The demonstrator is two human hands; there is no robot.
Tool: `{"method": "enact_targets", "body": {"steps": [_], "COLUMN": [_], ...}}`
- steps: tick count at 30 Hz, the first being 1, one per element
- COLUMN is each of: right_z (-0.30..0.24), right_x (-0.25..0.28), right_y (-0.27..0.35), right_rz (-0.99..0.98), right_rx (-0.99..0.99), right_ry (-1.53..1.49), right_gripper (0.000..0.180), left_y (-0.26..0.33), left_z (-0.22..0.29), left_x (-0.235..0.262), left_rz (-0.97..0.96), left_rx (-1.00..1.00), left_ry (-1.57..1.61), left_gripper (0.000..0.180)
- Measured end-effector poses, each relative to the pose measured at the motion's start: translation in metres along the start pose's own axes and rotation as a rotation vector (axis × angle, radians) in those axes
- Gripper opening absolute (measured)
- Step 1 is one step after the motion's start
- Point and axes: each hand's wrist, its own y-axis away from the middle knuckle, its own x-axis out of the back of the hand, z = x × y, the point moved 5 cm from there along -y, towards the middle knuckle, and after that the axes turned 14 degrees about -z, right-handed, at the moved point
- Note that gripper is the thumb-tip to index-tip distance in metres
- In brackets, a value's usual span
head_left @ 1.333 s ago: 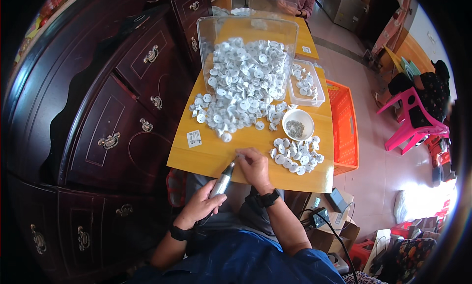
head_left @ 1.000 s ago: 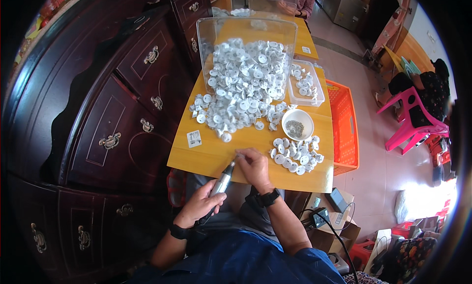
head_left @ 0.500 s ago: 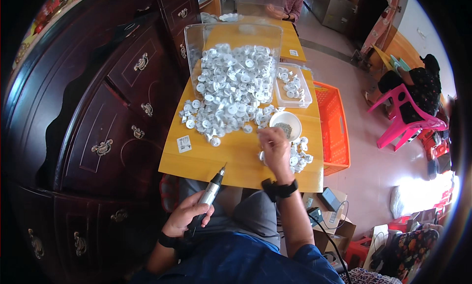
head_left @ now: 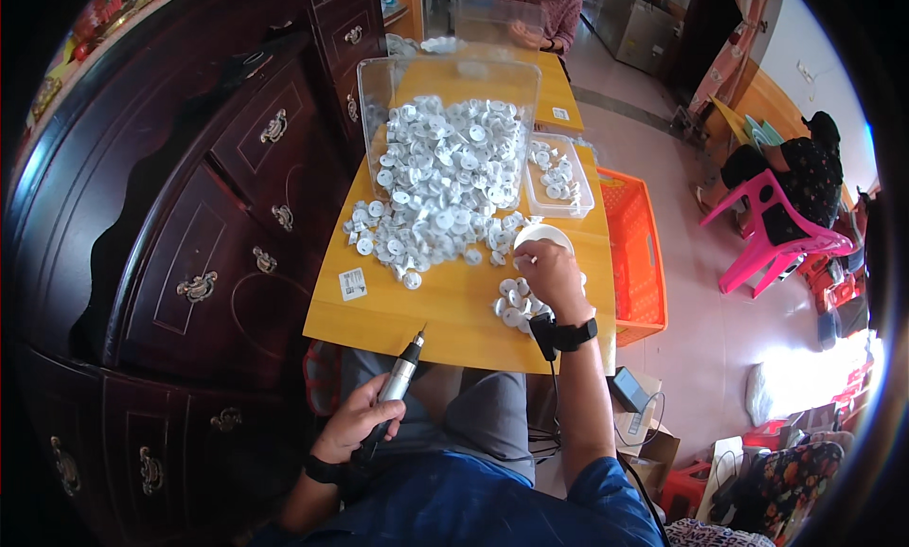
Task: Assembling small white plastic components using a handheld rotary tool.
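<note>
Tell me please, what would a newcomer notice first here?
A big heap of white pieces, spread from a clear bin onto the yellow table, dominates the middle. Right of the table are an orange crate and a pink chair. Nearest, the left hand holds a silver-and-black tool.

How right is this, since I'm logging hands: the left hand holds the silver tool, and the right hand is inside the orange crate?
Wrong about the right hand: the head view shows it at the white bowl. The left hand does hold the silver tool.

Head cam – fisheye – looks down on table (head_left: 445, 322).
</note>
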Motion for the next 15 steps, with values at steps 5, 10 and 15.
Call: {"method": "enact_targets", "body": {"steps": [5,10,15], "right_z": [-0.006,0.003,0.022], "right_x": [0.004,0.009,0.013], "right_y": [0.021,0.043,0.049], "right_rz": [-0.142,-0.145,-0.029], "right_rx": [-0.138,-0.179,-0.181], "right_ry": [0.170,0.155,0.078], "right_gripper": [0.012,0.014,0.014], "left_y": [0.005,0.005,0.004], "left_z": [0.000,0.001,0.003], "left_x": [0.005,0.004,0.001], "left_rz": [0.007,0.039,0.000], "left_rx": [-0.018,0.002,-0.009], "left_ry": [0.013,0.014,0.001], "left_gripper": [0.045,0.046,0.047]}}
